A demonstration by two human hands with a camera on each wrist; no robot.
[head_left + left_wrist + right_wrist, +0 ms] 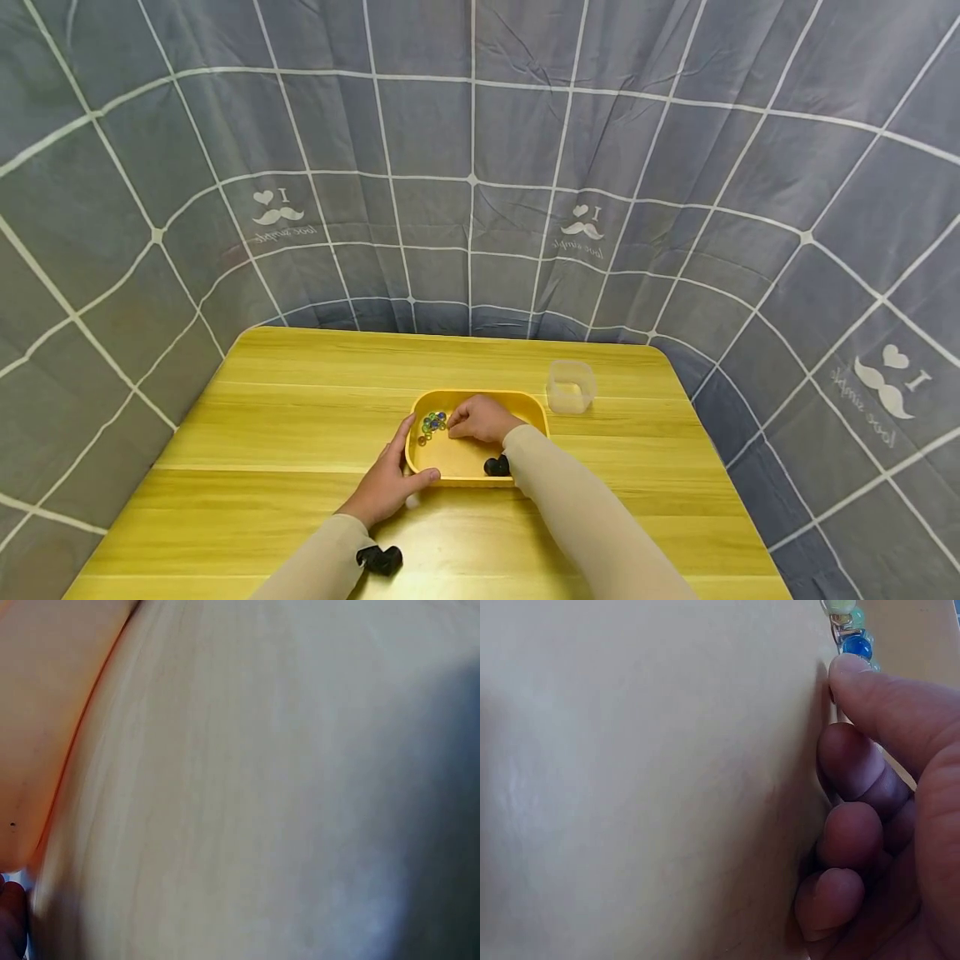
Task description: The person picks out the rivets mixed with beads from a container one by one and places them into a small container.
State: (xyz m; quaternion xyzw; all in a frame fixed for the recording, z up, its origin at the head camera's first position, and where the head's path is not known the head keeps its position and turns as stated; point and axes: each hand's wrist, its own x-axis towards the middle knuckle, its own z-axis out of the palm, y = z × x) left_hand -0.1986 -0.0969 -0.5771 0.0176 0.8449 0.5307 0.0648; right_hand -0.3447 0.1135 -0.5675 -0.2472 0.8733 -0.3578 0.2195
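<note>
Small glass marbles [433, 422], green, blue and amber, lie in a loose cluster at the left of a shallow yellow tray [480, 481]. My left hand [386, 483] rests against the tray's near left corner, its fingers along the left rim and its thumb at the front rim. Inside the tray, my right hand [482, 419] is at the cluster's right edge with its fingers curled. In the right wrist view the thumb tip overlaps a blue marble [856, 646]; I cannot tell whether a marble is between the fingertips.
A clear, square plastic container [571, 387] stands behind the tray's right end. Everything sits on a yellow wood-grain table [315, 417]. Grey curtain [420, 208] with white grid lines surrounds the back and sides. Black cameras [382, 560] are worn on both wrists.
</note>
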